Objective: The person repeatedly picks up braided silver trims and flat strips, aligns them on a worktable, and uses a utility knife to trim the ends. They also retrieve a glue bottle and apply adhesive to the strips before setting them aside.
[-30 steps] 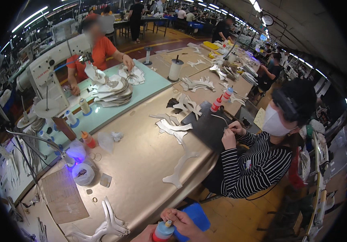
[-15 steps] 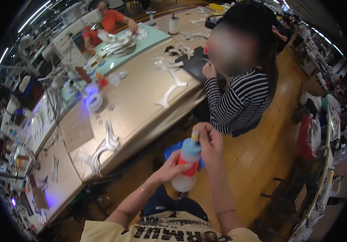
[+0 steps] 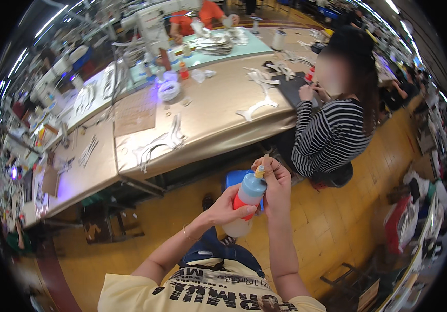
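My left hand point(image 3: 224, 208) is wrapped round a squeeze bottle point(image 3: 255, 187) with a translucent white body, a red band, a light blue top and a yellowish nozzle. The bottle tilts up to the right in front of my body. Beside the nozzle, my right hand point(image 3: 278, 184) has its thumb and fingertips pinched together; whatever small thing they may hold is too small to name. The right palm is close along the bottle's blue top.
A long gold-covered table point(image 3: 210, 112) bears pale curved cut pieces point(image 3: 163, 141) and a roll of tape point(image 3: 169, 91). A co-worker in a striped top point(image 3: 330, 130) sits at its right end. Below the table is a blue object point(image 3: 235, 179). Bundled material point(image 3: 401, 221) lies at right.
My view has swung left, so the table and co-worker appear farther right. My right fingertips have shifted from the nozzle's tip to just beside it, leaving more of the nozzle visible.
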{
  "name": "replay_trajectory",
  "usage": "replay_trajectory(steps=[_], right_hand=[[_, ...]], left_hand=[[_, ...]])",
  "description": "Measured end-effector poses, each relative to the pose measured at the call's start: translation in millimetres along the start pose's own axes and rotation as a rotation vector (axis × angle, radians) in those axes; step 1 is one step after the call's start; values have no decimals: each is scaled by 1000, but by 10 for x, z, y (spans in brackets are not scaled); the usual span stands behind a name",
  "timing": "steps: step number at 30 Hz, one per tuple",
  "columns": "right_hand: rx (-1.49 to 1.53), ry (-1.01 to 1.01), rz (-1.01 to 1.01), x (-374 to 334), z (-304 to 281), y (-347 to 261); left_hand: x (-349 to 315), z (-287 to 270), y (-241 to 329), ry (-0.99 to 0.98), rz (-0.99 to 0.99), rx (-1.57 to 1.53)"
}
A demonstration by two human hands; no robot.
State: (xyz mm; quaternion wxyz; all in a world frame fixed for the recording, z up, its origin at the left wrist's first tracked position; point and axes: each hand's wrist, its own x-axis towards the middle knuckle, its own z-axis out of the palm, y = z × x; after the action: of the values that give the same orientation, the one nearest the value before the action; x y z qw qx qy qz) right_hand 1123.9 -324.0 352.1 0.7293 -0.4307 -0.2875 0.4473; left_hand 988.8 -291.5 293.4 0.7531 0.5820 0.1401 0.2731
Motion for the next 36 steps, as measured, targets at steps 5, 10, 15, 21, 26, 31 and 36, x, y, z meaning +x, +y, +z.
replay_trajectory(steps=[5,10,15,21,26,31,36], right_hand=[[94,-159,152,-40,413,365],[480,-210,628,15,1090,938],[245,-406,556,-224,1956,1581],[113,-918,262,-1101,3416,2363],[-390,-977,-178,-1705,4378,2672],[-477,-952,-377,-1878,5138,3179],[-453,-1023,-252,-1727,5807,3804]], left_hand=[[-469,-205,137,258,99,196],[-1255,-556,371,603,261,699],[-2328,-1118,661,1006,157,604],[-3732,-1843,967,1270,127,801],[-4632,-2434,1123,1462,-11,1096],[-5097,-3066,1187,1536,52,1065],[-5288,-3808,1207,1607,147,865]])
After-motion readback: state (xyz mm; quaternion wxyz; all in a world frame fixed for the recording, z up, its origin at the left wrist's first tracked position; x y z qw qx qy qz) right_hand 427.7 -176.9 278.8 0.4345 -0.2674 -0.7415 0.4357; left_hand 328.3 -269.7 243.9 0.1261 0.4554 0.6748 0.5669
